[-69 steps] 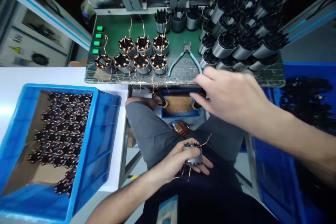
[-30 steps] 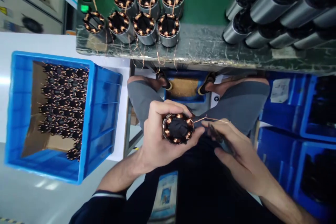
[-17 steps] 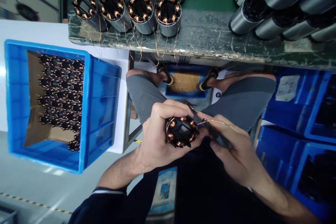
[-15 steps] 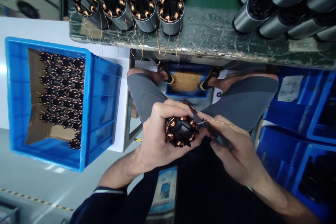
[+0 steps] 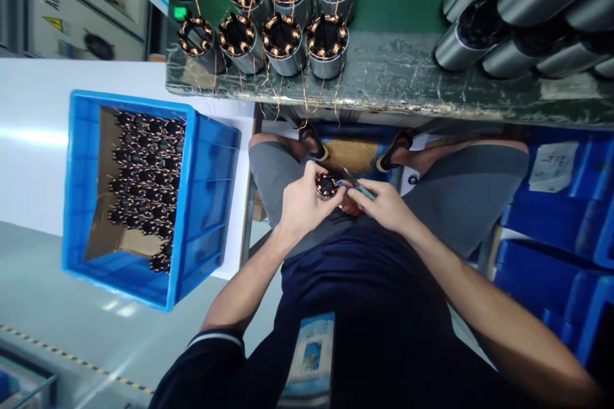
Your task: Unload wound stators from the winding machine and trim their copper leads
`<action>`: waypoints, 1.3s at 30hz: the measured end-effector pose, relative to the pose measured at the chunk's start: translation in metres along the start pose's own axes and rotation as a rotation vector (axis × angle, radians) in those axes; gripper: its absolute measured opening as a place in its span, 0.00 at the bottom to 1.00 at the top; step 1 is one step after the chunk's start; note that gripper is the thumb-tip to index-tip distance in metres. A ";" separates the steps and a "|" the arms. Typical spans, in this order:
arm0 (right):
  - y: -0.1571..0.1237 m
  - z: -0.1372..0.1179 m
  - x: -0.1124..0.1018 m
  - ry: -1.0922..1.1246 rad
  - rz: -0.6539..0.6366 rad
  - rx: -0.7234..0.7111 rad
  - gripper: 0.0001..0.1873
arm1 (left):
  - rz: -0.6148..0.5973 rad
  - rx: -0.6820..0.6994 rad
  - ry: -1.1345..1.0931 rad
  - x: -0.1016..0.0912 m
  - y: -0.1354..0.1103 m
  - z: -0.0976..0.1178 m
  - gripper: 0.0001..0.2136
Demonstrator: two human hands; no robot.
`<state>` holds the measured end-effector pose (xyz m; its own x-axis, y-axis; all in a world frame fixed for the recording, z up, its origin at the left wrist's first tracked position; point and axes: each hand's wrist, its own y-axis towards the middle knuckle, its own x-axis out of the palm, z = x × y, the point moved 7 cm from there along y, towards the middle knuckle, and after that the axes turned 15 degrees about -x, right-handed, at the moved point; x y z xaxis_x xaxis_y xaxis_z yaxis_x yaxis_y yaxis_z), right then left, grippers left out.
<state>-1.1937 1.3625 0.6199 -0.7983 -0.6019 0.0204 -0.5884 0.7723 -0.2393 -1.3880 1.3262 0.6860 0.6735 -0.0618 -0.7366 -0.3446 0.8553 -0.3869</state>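
Note:
My left hand [image 5: 307, 200] is closed around a motor stator [image 5: 327, 186], a dark ring with copper windings, held over my lap with its coil end facing up. Beside it my right hand [image 5: 381, 204] grips a pair of pliers [image 5: 365, 191] with a teal handle. The metal tip of the pliers points up and left, close to the stator's right side. Whether the jaws touch a wire is too small to tell. Below the stator, between the hands, a copper-coloured heap [image 5: 350, 206] shows in part.
On the green workbench [image 5: 388, 70] ahead stand several wound stators [image 5: 327, 45] with loose wires over the edge. Metal cylinders [image 5: 458, 45] lie at its right. A blue crate [image 5: 208, 185] of stators is at left; blue bins [image 5: 537, 268] stand at right.
Both hands have moved away from the camera, down towards my lap, with the stator and pliers still in them. The copper wire the right fingers held out no longer shows. The view has shifted.

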 end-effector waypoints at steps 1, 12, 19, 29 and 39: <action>0.002 0.004 0.003 0.057 -0.033 0.024 0.24 | -0.035 0.067 -0.013 0.003 0.001 0.001 0.19; -0.032 -0.061 0.004 0.396 -0.153 -0.034 0.26 | 0.012 0.582 -0.156 -0.047 -0.067 0.055 0.31; -0.061 -0.113 -0.017 0.041 -0.107 -0.384 0.25 | -1.032 0.236 -0.854 -0.003 -0.077 0.066 0.23; -0.095 -0.170 -0.044 -0.676 -0.326 -0.454 0.40 | -1.045 0.045 -0.834 0.001 -0.068 0.085 0.13; -0.103 -0.177 -0.045 -0.842 -0.442 -0.547 0.38 | -0.988 0.032 -0.675 0.008 -0.069 0.084 0.13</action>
<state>-1.1202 1.3464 0.8156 -0.2821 -0.6333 -0.7207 -0.9446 0.3149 0.0931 -1.3043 1.3103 0.7532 0.8485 -0.4250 0.3152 0.5251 0.6028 -0.6007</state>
